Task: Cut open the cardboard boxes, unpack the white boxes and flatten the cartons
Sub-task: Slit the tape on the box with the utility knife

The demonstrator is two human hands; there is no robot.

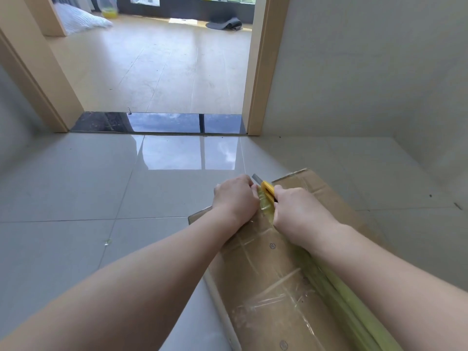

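Observation:
A long brown cardboard box [263, 282] lies on the grey tiled floor, sealed with clear and yellowish tape along its middle seam. My right hand [301, 211] grips a yellow utility knife [267, 190] whose grey blade sticks out past the box's far end, on the taped seam. My left hand [235, 198] rests curled over the box's far left top edge, right beside the knife; what its fingers hold is hidden. No white boxes show.
A grey wall [367, 72] rises just right of the box. Ahead is a doorway with a dark glossy threshold [162, 122] and tan door frames, then a wooden floor with a pillow, a dark mat and a plastic container.

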